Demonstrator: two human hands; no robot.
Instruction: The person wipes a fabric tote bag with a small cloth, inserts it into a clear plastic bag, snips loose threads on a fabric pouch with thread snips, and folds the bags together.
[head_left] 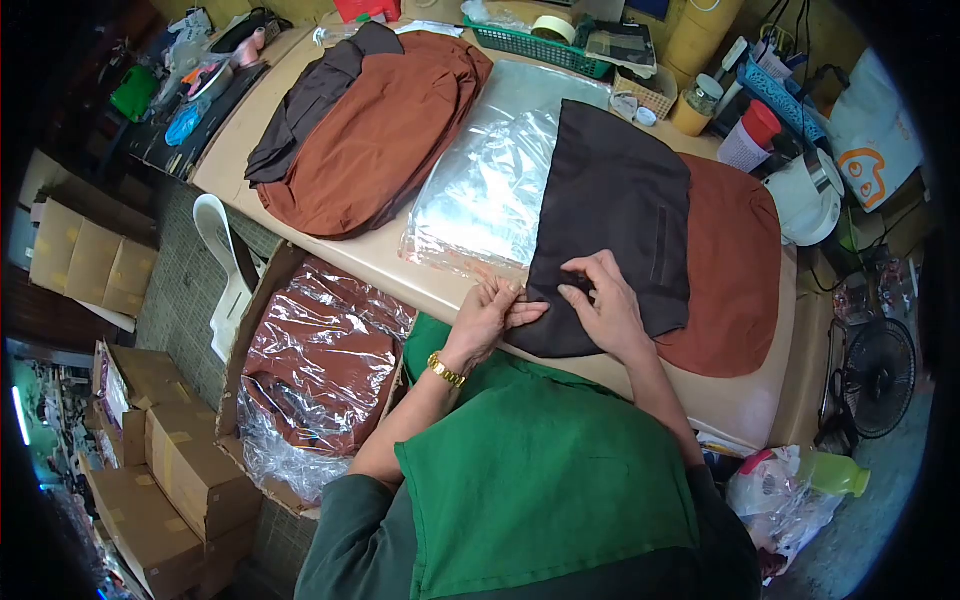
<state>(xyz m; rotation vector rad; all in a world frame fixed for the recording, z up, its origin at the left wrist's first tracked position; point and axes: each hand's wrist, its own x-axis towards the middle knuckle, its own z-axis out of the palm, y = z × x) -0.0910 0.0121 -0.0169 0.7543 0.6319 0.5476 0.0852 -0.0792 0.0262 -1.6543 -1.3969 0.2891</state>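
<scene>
My left hand (490, 318), with a gold watch (446, 370) on its wrist, is at the lower left edge of a black fabric panel (610, 190). Its thumb and forefinger are pinched together near the corner of the clear plastic bags (480, 180); what they hold is too small to make out. Above the black panel hovers my right hand (608, 310), fingers bent and thumb apart, with nothing visible between them. The panel lies flat over a rust-brown fabric piece (730, 265) and covers the right side of the bags.
A brown and black fabric pile (375, 135) lies on the table's left. Below stands an open carton (232, 395) of plastic-wrapped brown pieces (325, 350), beside a white plastic chair (228, 290). A green basket (535, 45), jars and a white appliance (805, 200) line the back and right.
</scene>
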